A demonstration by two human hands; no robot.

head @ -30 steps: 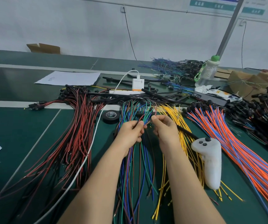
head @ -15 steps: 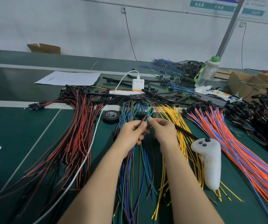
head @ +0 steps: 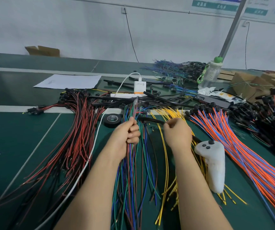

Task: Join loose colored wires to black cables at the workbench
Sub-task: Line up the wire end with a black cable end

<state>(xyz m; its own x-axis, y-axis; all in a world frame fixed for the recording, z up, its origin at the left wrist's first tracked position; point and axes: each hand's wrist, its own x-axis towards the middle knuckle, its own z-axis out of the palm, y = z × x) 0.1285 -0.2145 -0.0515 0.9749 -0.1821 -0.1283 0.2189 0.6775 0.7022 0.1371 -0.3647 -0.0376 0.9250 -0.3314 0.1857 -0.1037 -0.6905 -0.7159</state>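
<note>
My left hand (head: 126, 135) has its grip closed round colored wires (head: 134, 112), left of the white controller (head: 211, 163). My right hand (head: 178, 135), beside it, pinches a black cable (head: 151, 120)

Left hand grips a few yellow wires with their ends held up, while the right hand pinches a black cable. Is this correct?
Not quite. In the head view the left hand grips multicoloured wires, red, green and blue, not yellow; the yellow wires lie on the bench. The right hand does pinch the black cable.
</note>
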